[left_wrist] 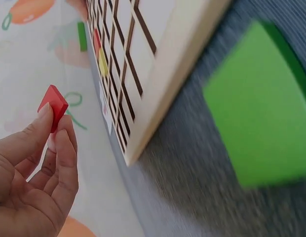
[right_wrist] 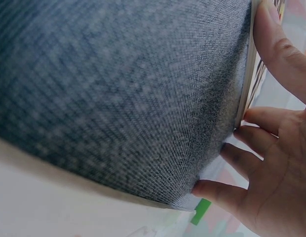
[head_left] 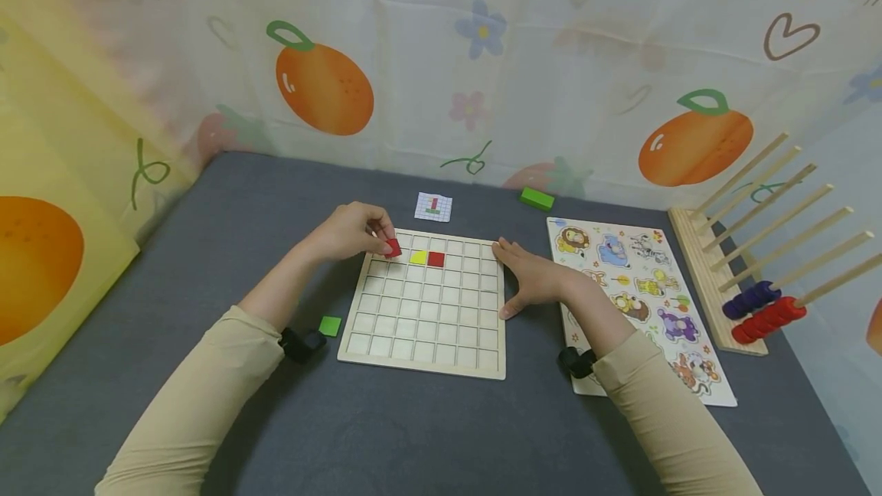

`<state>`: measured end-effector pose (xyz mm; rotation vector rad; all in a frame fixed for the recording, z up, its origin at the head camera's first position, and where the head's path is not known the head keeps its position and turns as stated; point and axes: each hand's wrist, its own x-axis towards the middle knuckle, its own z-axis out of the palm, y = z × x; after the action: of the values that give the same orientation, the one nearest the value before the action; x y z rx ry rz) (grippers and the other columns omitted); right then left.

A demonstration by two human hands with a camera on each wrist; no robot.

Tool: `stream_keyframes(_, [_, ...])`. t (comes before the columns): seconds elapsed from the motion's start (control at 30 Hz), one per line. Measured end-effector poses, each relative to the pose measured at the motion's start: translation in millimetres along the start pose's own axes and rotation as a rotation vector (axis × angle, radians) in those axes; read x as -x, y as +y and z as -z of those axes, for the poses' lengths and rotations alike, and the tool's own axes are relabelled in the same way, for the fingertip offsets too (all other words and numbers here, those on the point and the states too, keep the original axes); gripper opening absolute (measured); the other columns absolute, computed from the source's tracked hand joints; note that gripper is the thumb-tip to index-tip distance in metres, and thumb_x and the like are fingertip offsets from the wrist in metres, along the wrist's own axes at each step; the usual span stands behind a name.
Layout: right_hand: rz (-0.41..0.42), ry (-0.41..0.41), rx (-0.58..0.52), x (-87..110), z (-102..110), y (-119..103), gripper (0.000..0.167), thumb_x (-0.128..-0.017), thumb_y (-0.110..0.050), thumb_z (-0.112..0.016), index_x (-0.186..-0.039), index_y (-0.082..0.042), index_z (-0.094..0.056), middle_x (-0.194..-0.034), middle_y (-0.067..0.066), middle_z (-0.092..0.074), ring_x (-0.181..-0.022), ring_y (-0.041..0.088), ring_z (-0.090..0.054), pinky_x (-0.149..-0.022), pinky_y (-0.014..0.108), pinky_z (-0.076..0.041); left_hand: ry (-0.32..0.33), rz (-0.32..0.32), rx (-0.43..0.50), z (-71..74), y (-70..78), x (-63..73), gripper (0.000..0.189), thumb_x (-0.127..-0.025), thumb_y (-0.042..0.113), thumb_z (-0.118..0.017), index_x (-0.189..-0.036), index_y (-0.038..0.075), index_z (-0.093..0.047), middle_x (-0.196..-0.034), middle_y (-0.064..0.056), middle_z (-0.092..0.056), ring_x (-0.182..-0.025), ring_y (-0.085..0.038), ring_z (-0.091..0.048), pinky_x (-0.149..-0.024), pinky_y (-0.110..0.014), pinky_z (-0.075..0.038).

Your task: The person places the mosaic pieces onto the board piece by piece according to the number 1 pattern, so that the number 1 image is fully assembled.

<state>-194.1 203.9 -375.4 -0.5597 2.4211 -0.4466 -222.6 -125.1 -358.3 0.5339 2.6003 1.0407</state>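
My left hand [head_left: 357,232] pinches a red square tile [left_wrist: 54,106] between thumb and fingertips, over the far left corner of the wooden grid board [head_left: 422,354]. A yellow tile [head_left: 418,257] and a second red tile [head_left: 436,259] lie side by side in the board's upper rows. At the board's right edge rests my right hand [head_left: 534,274], its fingers spread and its thumb against the rim, holding nothing between them. A green square tile [head_left: 329,326] lies on the table just left of the board.
Behind the board lies a small pattern card [head_left: 433,207]; a green block [head_left: 537,199] sits farther right. An animal puzzle board [head_left: 651,327] lies under my right forearm's side of the table. Beyond it stands a wooden peg rack [head_left: 723,282] with blue and red beads.
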Motion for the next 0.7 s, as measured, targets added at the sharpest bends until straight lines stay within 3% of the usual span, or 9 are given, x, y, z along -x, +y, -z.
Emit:
stream_keyframes(0.3, [0.010,0.002,0.002,1.1,1,1,0.117,-0.078,-0.036,-0.082,-0.159,-0.005,-0.004,-0.167,0.018,0.007,-0.155,0.041,0.003,-0.123,0.060,-0.013,-0.061,-0.066,-0.016,-21.0,16.9,-12.3,0.007,-0.084,0.002,-0.072,-0.091,0.004,-0.070,-0.088,-0.009,-0.072,-0.083,-0.020,-0.063,-0.070,-0.025,-0.047])
stream_keyframes(0.7, [0.016,0.000,-0.001,0.8,1,2,0.117,-0.078,-0.037,-0.082,-0.159,-0.006,-0.004,-0.167,0.018,0.008,-0.154,0.042,0.004,-0.122,0.061,-0.014,-0.110,-0.084,-0.109,-51.9,31.6,-25.2,0.009,-0.085,-0.002,-0.068,-0.089,0.004,-0.071,-0.087,-0.007,-0.072,-0.080,-0.016,-0.061,-0.070,-0.023,-0.045])
